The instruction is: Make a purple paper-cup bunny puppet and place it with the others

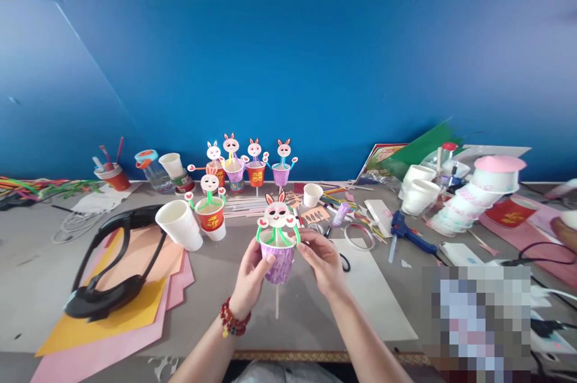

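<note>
Above the table's front part, my left hand [253, 275] grips a paper cup puppet [277, 260] by its side, thumb across the front. The cup is streaked purple, with a thin stick out of its bottom. A white paper rabbit head [276, 214] with pink ears rises from the cup on green stems. Two bent green arms with white and pink paws stand at its sides. At the cup's right rim, my right hand [322, 258] has its fingers pinched around the lower end of the green arm [297, 235]; the fingertips are partly hidden.
Several finished rabbit cup puppets [256, 174] stand behind. Stacked white cups [180, 225], black headgear [115, 269] and coloured paper [121, 323] lie left. A blue glue gun [412, 237], a tape roll [359, 237] and a leaning cup tower [473, 196] are right. Another person's hand [563, 232] shows at far right.
</note>
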The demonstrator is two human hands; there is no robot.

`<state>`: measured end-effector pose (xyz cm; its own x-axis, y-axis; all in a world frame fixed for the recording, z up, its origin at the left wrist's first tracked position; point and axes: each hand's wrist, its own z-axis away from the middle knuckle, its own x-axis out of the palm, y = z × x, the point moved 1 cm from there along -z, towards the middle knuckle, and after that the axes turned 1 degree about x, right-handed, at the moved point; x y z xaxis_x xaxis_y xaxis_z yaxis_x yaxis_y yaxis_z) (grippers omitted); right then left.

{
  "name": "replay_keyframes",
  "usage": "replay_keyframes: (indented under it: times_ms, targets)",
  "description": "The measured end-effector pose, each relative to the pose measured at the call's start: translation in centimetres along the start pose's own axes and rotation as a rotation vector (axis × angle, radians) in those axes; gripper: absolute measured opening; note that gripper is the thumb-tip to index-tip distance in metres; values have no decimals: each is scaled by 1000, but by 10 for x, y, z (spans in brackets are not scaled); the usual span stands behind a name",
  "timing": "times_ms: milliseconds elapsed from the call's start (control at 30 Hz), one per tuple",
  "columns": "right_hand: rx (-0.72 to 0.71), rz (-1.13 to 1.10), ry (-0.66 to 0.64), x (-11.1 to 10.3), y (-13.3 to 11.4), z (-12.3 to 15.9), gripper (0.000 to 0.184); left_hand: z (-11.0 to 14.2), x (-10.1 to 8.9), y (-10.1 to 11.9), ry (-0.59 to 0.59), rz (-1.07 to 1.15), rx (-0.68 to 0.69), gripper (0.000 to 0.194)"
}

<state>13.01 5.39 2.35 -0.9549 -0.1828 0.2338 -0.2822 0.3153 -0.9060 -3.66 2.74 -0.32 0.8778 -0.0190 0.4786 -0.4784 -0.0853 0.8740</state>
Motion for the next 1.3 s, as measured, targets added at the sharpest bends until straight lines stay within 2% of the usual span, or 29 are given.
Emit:
replay_keyframes:
  times_ms: [200,333,433,567,800,933,1133,1300]
  targets:
    - [-25,15,-17,-1,-1,1,11,-1,0,9,-90,26,14,58]
    - [-39,104,-41,0,-8,2,9,-11,-1,28,-74,-35,71,43]
    - [-44,141,-56,2,-10,2,7,-18,2,42,-120,-108,14,35]
    - [-51,100,-70,4,-7,3,5,-22,7,53,-119,-185,-57,29]
    - [12,-43,-63,4,5,6,6,-20,10,56,-144,-116,-106,19]
    - [80,-107,-38,1,9,6,6,-19,9,56,-173,-126,-131,22]
    - [222,-184,-154,0,2,0,16,-18,8,58,-206,-139,-162,26]
    - [205,-152,-139,2,0,-2,18,-18,8,56,-211,-128,-170,27]
